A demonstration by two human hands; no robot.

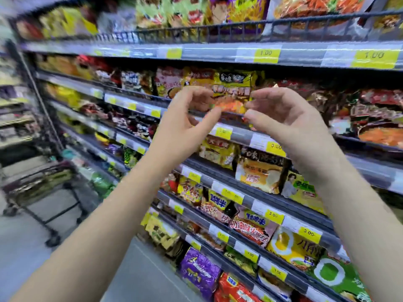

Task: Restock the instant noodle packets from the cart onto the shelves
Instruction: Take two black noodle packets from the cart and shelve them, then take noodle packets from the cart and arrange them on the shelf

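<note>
Noodle packet (235, 91) stands on the shelf (239, 135) between left hand (185, 125) and right hand (285, 120), both loosely curled, empty.

A left hand (185, 120) and a right hand (283, 118), fingers loosely curled, are raised before a yellow noodle packet (235, 88) at the front edge of a crowded shelf (242, 135). Yellow price tags (267, 56) line the rails. A blurred cart (41, 182) stands at far left.
</note>
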